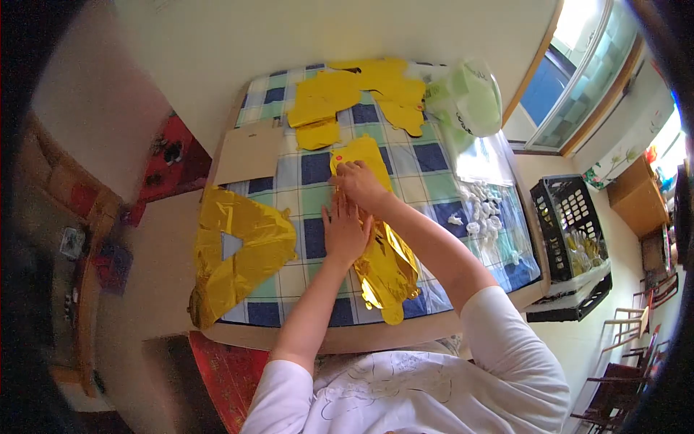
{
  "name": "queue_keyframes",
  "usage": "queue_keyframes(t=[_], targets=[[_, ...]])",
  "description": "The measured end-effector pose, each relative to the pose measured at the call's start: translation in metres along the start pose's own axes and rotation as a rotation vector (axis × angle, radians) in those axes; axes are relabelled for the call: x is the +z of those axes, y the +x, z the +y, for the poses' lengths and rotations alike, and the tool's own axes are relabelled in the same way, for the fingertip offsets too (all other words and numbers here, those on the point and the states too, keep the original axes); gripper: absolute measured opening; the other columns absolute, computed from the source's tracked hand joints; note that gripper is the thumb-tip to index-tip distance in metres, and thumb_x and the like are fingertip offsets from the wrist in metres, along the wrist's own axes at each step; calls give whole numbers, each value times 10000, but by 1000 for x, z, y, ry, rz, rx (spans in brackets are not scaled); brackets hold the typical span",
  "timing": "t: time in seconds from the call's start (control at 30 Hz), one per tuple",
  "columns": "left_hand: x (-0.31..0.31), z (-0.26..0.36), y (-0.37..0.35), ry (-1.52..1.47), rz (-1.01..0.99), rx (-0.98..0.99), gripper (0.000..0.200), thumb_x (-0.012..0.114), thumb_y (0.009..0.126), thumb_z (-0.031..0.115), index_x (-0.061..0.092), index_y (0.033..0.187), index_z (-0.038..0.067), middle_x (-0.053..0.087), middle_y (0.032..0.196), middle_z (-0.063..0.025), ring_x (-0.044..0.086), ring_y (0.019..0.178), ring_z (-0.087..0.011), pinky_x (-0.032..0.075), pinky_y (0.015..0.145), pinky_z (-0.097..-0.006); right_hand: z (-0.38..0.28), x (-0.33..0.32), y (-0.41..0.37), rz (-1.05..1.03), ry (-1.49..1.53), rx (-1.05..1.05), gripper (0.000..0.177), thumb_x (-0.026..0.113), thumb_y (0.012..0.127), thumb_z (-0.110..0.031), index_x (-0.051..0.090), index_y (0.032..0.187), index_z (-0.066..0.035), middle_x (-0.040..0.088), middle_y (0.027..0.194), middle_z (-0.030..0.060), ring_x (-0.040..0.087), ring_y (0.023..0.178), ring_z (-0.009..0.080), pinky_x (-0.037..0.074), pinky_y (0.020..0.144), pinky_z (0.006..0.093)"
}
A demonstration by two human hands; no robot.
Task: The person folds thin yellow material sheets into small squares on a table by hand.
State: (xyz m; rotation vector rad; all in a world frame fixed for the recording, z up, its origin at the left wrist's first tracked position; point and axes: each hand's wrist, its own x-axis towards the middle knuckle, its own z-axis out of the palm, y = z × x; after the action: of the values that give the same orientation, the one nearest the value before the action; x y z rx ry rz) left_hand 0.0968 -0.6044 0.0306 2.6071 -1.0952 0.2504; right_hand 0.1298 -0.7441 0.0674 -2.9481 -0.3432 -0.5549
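Observation:
A long gold foil balloon (390,271), flat and uninflated, lies on the checked cloth in front of me, with a small red mark near its far end. My left hand (345,233) rests on its left edge with the fingers stretched out and apart. Just beyond, my right hand (361,186) has its fingers curled together on the foil near the red mark; the fingertips are partly hidden. To the left lies a flat gold letter A balloon (264,228) with a triangular hole.
More flat gold balloons (325,94) lie at the back of the checked cloth (282,289). A cardboard sheet (249,154) is at the left edge. At right are a pale green plastic bag (463,101), small white crumpled pieces (486,217) and a black crate (571,224).

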Motion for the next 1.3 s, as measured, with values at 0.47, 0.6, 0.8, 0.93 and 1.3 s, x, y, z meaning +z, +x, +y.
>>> queue_keyframes(t=[0.47,0.6,0.8,0.93,1.3], targets=[[-6,2,0,-40,-32,-49,677,435,943,451,302,1431,1,273,1477,-247,223,1392,-372,163,1120,-553,15,17,-21,146,-23,11,230,614,743,-162,708,953,-163,605,963,54,559,999,239,395,923,394],[-3,2,2,-65,-5,-48,688,454,931,460,318,1426,3,277,1466,-260,223,1386,-386,160,1122,-545,18,17,-23,151,-19,19,247,574,772,-183,706,979,-159,600,955,65,547,1001,251,393,918,404],[-6,2,2,-16,-40,-47,673,455,930,464,351,1410,4,281,1461,-265,222,1384,-393,164,1123,-542,15,10,-16,106,-53,65,256,565,792,-181,700,1008,-161,597,980,74,546,995,249,393,902,403],[-10,4,2,5,-86,-52,668,387,955,481,332,1425,9,259,1478,-255,181,1402,-378,138,1133,-528,18,14,-7,91,-63,90,262,567,797,-183,693,1026,-162,594,1001,86,542,1005,252,392,897,408],[-10,3,3,-5,-112,-59,663,394,954,483,351,1413,7,262,1478,-250,176,1405,-373,137,1130,-538,15,13,-22,89,-87,-60,345,622,766,-203,670,1107,-208,571,1123,94,525,1074,266,388,937,427]])
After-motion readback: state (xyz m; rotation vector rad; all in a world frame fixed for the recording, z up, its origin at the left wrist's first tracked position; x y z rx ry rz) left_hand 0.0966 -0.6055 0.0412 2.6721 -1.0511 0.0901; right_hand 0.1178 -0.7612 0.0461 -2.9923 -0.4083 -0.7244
